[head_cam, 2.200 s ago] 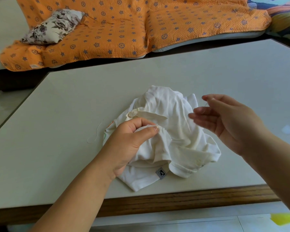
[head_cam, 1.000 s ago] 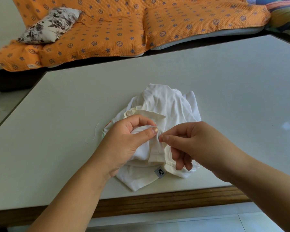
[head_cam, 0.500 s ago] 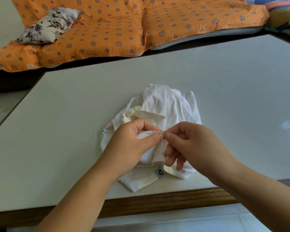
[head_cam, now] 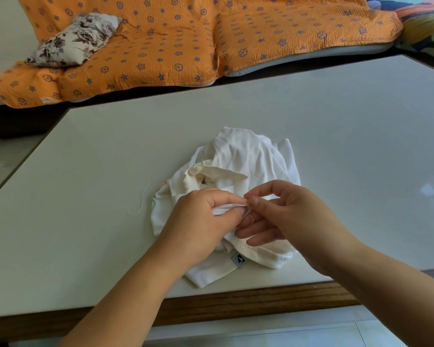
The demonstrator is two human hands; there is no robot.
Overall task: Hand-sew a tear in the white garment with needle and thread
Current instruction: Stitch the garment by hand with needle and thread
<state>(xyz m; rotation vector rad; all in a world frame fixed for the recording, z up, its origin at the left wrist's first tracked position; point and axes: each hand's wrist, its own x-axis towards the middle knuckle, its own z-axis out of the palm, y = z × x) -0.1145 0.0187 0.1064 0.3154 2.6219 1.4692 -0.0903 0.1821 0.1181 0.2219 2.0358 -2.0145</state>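
Note:
A crumpled white garment lies on the pale table near its front edge. My left hand grips a bunched fold of the fabric between thumb and fingers. Right beside it, my right hand pinches a thin needle between thumb and forefinger, its tip standing up above the fingertips. Greyish thread runs from the fold down past my right fingers. A small grey label shows on the garment's lower hem.
A loose piece of pale thread lies on the table left of the garment. The table's wooden front edge is close to me. Behind the table are an orange patterned quilt and a floral pillow.
My right hand came in from the raised position on the right to the fold held by my left hand, and now pinches the needle there. The left hand kept its grip.

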